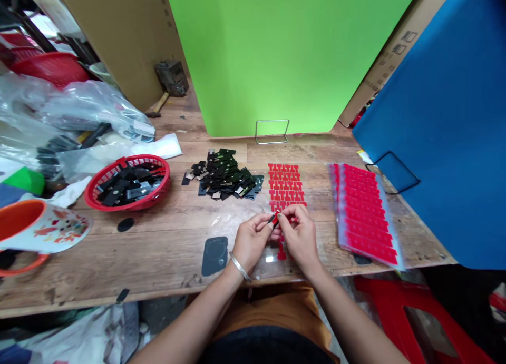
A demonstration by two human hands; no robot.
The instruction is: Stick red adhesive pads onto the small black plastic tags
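Left hand and right hand met over the bench, fingertips of both pinched on a small red-and-black piece between them, just above the clear sheet of red stickers.

We find bare surface just nearer us than the red basket. Right of that basket, the pile of black parts blocks passage.

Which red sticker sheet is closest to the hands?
The single sheet in the middle, right under the left hand and right hand pinching a small piece. The other sheets lie stacked farther right.
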